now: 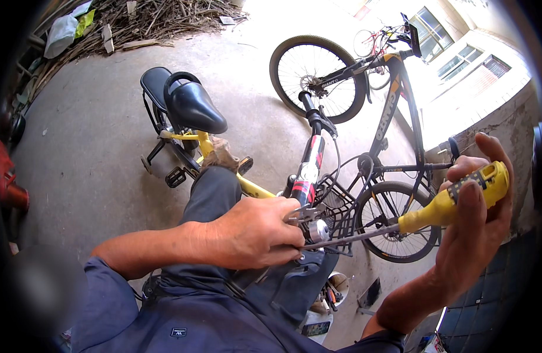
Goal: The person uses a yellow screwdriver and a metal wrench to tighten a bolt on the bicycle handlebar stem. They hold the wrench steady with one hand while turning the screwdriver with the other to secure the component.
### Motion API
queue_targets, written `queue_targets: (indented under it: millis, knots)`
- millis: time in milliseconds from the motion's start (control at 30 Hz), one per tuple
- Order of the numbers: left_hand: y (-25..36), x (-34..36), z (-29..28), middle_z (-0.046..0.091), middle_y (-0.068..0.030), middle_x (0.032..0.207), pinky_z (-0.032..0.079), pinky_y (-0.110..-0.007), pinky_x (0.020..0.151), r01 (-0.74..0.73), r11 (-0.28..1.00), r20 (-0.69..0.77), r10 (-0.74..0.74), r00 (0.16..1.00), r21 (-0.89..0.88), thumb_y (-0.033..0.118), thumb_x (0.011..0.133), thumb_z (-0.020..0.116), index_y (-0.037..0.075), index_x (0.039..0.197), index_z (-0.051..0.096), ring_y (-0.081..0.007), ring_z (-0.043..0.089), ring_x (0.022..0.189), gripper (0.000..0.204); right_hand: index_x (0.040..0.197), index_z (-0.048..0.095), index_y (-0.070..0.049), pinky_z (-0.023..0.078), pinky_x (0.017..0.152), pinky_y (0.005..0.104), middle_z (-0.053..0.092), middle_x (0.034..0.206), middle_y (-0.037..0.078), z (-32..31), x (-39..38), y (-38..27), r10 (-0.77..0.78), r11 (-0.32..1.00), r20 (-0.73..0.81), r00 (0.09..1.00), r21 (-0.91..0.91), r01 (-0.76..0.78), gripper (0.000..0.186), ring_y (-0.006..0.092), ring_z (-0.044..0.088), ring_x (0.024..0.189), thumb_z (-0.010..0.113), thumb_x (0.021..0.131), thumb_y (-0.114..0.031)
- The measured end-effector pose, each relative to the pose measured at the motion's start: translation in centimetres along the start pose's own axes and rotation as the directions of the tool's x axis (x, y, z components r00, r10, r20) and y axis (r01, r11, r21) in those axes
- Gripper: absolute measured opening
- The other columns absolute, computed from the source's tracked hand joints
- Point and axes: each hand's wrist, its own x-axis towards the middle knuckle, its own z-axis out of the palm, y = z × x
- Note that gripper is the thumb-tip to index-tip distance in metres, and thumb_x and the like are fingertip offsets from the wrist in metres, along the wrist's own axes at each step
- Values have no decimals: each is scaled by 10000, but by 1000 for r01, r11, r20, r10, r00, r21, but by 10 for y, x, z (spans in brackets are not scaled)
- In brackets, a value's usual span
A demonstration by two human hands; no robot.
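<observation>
My right hand (468, 217) grips a yellow-handled screwdriver (421, 215), whose long metal shaft (365, 235) points left to a bell-like silver part (318, 229). My left hand (265, 232) is closed at a small metal fitting (301, 213) beside that part, fingertips at the shaft's end; exactly what it pinches is hidden. These parts sit at the near end of a black, red and white handlebar (308, 167) with a black grip (308, 105). A black wire basket (340, 200) is beside it, on a yellow bicycle (253, 187) with a black saddle (195, 105).
A dark mountain bicycle (391, 100) leans behind at right; a red one (365, 44) stands farther back. Piled branches (141, 29) lie upper left, a red object (12, 182) at far left, a bucket of tools (336, 291) below, and a dark tiled surface (506, 276) at lower right.
</observation>
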Motion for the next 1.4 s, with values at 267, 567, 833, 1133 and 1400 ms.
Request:
queue_targets:
  millis: [267,567,833,1133,1400]
  knots:
    - [0,1,1,521,-119,869,486,-410,682,4,1000,3,-4,1000,-6,166,775,778,60,880,695,-301,594,817,171,1449,354,41,586,714,243,679,993,102,6,0,-6,-70,968,45,997,245,57,818,145,691,764,656,906,-492]
    - [-1,0,1,517,-121,866,484,-412,676,0,1000,-10,0,1000,-18,159,764,780,60,878,692,-302,592,814,175,1447,358,36,559,748,230,639,943,70,-13,6,9,-44,985,129,991,173,22,778,104,629,800,693,893,-395]
    - [0,1,2,517,-122,862,487,-413,681,-5,1000,-15,5,1000,-13,158,756,782,59,858,680,-309,589,811,174,1499,257,27,593,784,295,607,1073,122,-16,9,11,-104,929,230,968,371,11,805,185,671,883,674,933,-365]
    - [0,2,1,517,-120,861,484,-416,679,2,1000,-9,-2,1000,-16,154,759,779,56,849,676,-303,590,809,168,1429,343,40,597,704,269,628,980,138,-14,4,19,-101,927,159,982,372,35,747,175,675,824,667,941,-423]
    - [1,2,0,559,-111,865,477,-399,672,-24,1000,-4,24,1000,4,128,776,781,74,900,691,-286,593,817,163,1343,446,68,604,641,277,659,885,172,-1,4,7,-35,968,27,999,249,27,739,192,689,781,701,917,-479]
